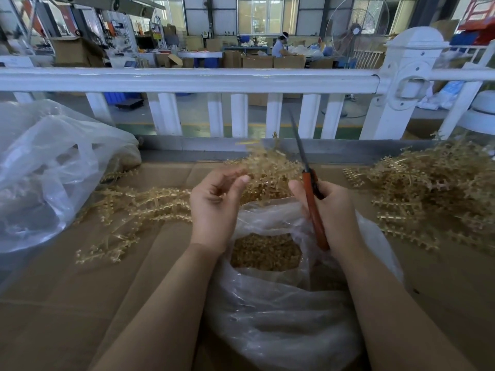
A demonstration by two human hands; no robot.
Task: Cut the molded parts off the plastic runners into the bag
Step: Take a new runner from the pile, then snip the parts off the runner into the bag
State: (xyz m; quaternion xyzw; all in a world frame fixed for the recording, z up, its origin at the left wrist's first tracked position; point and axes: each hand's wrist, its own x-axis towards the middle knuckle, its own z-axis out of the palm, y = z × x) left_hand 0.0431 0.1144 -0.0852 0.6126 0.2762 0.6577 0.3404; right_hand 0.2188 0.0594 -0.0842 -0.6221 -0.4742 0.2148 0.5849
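Bag (281,311) lies nearest, part-filled. Runners (267,167), light, springy, brittle-looking, are seemingly pinched by the left hand (214,207); scissors (312,194) are gripped by the right hand (332,210). Stem grip advised.

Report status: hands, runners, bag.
Right hand grips the scissors, blades up. Left hand curled, apparently empty; blurred runner just beyond its fingertips. Bag open below, cut parts inside. Nothing in the way.

Right hand (330,207) grips orange-handled scissors (313,204), blades up. Left hand (214,204), fingers (242,180) loosely curled, by a blurred runner (263,164). Open bag (281,303) of cut parts (265,254) below, runner piles (434,188) on cardboard-covered counter (80,303).
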